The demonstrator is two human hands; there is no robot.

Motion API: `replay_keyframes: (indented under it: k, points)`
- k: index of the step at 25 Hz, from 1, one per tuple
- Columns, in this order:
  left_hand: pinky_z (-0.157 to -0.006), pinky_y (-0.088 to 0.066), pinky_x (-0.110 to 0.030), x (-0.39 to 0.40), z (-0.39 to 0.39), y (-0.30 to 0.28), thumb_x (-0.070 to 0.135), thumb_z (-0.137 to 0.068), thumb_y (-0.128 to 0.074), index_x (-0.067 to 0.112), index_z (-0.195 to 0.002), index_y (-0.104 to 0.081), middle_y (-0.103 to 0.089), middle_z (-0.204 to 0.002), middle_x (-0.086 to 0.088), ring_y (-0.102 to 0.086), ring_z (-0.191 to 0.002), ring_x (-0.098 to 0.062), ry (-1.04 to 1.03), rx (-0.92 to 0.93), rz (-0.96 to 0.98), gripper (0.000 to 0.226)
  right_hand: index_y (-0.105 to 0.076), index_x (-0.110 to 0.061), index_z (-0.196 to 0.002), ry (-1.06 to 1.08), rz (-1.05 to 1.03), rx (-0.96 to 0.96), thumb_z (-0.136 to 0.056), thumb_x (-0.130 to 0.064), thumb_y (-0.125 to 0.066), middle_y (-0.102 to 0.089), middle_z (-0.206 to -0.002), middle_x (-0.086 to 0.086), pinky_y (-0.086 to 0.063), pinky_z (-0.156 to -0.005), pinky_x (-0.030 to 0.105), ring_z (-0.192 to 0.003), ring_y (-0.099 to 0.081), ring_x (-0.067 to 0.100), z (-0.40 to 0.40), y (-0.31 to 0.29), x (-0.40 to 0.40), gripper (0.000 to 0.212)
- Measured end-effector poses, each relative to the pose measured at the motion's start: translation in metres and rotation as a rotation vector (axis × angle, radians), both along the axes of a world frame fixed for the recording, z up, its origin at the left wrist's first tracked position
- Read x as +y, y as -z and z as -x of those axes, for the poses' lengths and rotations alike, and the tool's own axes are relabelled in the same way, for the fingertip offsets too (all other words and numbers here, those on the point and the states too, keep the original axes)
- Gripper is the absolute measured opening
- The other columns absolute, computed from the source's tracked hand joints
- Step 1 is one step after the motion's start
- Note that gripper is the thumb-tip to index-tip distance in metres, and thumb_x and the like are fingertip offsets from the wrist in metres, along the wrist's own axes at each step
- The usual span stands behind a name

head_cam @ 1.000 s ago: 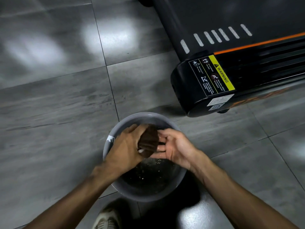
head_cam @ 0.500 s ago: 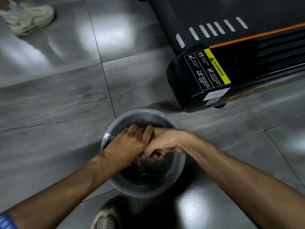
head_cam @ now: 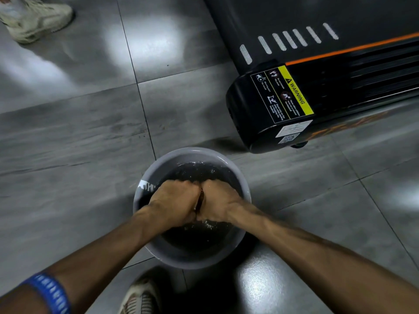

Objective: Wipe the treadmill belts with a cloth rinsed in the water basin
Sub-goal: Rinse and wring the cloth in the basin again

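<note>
While both hands clench cloth — left hand | right hand | basin — cloth's axis hidden.

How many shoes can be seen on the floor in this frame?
2. One pale shoe lies at the top left corner, cut by the frame edge. Another shoe shows at the bottom edge, below the basin. More may lie out of frame.

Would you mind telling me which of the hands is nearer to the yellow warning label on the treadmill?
Right. The right hand is in the basin on the side towards the warning label; the left hand presses against it on the far side.
</note>
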State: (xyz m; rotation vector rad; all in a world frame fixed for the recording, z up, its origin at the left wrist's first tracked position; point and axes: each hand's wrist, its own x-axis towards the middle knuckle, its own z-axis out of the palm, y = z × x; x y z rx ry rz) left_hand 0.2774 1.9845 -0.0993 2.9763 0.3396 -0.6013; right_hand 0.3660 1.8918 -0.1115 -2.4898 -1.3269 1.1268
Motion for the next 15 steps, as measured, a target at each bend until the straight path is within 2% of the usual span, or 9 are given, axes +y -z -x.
replay_keyframes:
  k: [2, 5, 9, 12, 14, 15]
  points:
    - [-0.074, -0.044, -0.027, 0.001, -0.002, 0.002, 0.037, -0.085, -0.059, 0.022, -0.111, -0.058, -0.069, -0.105, 0.002, -0.066, -0.093, -0.018, -0.038, -0.001, 0.047, 0.030, -0.063, -0.012, -0.111, -0.009, -0.043, -0.071, -0.081, -0.030, -0.071, -0.067, -0.108, 0.011, -0.049, -0.080, 0.033, -0.101, -0.064, 0.030, 0.002, 0.003, -0.002, 0.035]
    - [-0.076, -0.046, -0.028, 0.000, -0.003, 0.003, 0.034, -0.083, -0.060, 0.023, -0.107, -0.061, -0.069, -0.105, 0.000, -0.066, -0.095, -0.020, -0.098, 0.023, 0.127, 0.027, -0.064, -0.016, -0.116, -0.025, -0.074, -0.135, -0.084, -0.027, -0.065, -0.069, -0.110, 0.007, -0.051, -0.084, 0.033, -0.102, -0.067, 0.028, 0.005, 0.000, -0.005, 0.034]
    - [-0.075, -0.050, -0.032, 0.001, 0.002, 0.008, 0.031, -0.077, -0.059, 0.021, -0.095, -0.061, -0.070, -0.099, -0.004, -0.067, -0.095, -0.025, -0.172, 0.066, 0.241, 0.021, -0.058, -0.015, -0.115, -0.095, -0.144, -0.241, -0.086, -0.024, -0.059, -0.070, -0.108, 0.007, -0.050, -0.081, 0.035, -0.100, -0.068, 0.031, 0.013, 0.005, -0.008, 0.030]
    - [-0.079, -0.055, -0.035, 0.005, 0.003, 0.012, 0.033, -0.074, -0.061, 0.025, -0.099, -0.058, -0.069, -0.093, 0.000, -0.067, -0.092, -0.022, -0.201, 0.106, 0.358, 0.026, -0.053, -0.011, -0.120, -0.150, -0.183, -0.318, -0.089, -0.027, -0.058, -0.070, -0.108, 0.009, -0.049, -0.081, 0.036, -0.098, -0.068, 0.032, 0.013, 0.011, -0.010, 0.036]
    - [-0.080, -0.055, -0.037, 0.007, 0.001, 0.011, 0.030, -0.074, -0.063, 0.033, -0.098, -0.053, -0.066, -0.087, 0.005, -0.066, -0.089, -0.020, -0.206, 0.149, 0.447, 0.026, -0.055, -0.008, -0.119, -0.171, -0.253, -0.405, -0.083, -0.033, -0.067, -0.073, -0.096, 0.009, -0.051, -0.072, 0.035, -0.086, -0.071, 0.030, 0.014, 0.017, -0.011, 0.045]
    - [-0.078, -0.054, -0.035, 0.009, 0.000, 0.009, 0.027, -0.073, -0.064, 0.034, -0.090, -0.048, -0.063, -0.081, 0.008, -0.065, -0.086, -0.018, -0.210, 0.169, 0.487, 0.024, -0.059, -0.007, -0.110, -0.191, -0.303, -0.473, -0.072, -0.037, -0.077, -0.073, -0.081, 0.008, -0.051, -0.061, 0.032, -0.070, -0.071, 0.028, 0.015, 0.021, -0.013, 0.051]
